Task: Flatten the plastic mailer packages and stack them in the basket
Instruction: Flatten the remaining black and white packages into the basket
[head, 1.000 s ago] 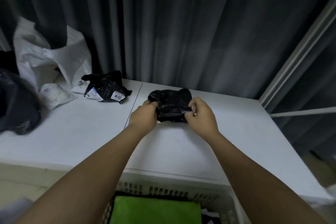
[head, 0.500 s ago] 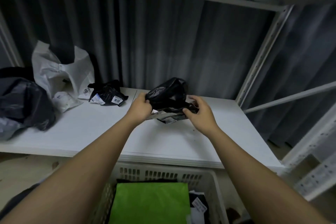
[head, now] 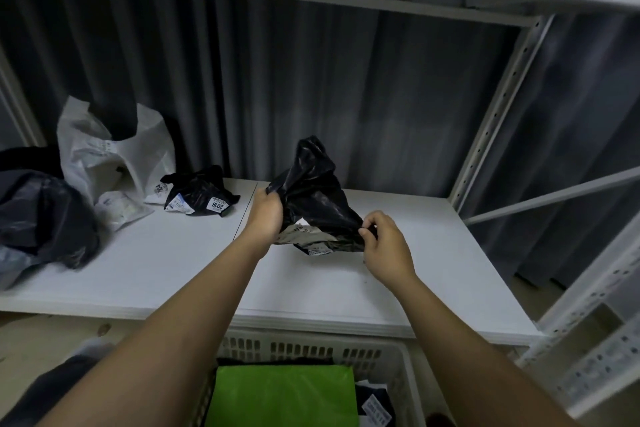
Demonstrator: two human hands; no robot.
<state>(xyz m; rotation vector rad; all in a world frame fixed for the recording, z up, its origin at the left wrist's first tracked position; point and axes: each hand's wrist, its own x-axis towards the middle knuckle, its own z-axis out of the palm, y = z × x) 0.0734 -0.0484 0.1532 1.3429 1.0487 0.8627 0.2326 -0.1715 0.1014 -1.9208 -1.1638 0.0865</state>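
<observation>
A crumpled black plastic mailer (head: 313,198) is held up above the white shelf (head: 173,263), its top standing up in a peak and a white label showing at its lower edge. My left hand (head: 265,215) grips its left edge. My right hand (head: 382,244) pinches its lower right corner. Below the shelf's front edge stands the white slotted basket (head: 304,347), with a green flat mailer (head: 282,395) on top and dark packages beside it.
A second crumpled black mailer (head: 199,192) with white labels lies at the back of the shelf. Left of it are white plastic bags (head: 104,156) and a large dark bag (head: 41,218). Grey shelf uprights (head: 498,114) stand to the right, a curtain behind.
The black mailer has been lifted off the shelf and pulled apart, its top now standing up. My hands have moved further apart, the right one down to the lower corner.
</observation>
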